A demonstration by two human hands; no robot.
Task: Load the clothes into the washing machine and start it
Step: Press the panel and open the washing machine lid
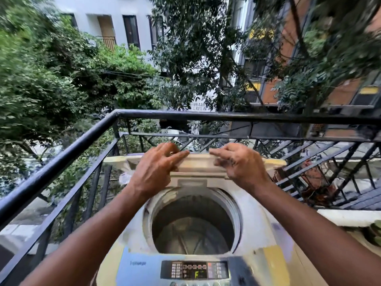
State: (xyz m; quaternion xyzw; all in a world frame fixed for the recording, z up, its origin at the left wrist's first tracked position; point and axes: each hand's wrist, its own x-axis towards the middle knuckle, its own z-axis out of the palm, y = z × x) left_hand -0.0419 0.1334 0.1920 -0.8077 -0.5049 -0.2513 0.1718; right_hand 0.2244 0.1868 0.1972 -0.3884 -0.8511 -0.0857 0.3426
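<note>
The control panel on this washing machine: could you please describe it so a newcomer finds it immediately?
Start at the top-loading washing machine by the black balcony railing. Below its open drum, nearest the viewer, sits the control panel: a dark strip of small buttons with a lit green display.

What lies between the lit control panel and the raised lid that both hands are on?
In the head view, the open round drum lies between the control panel and the cream folded lid; no clothes show inside.
</note>
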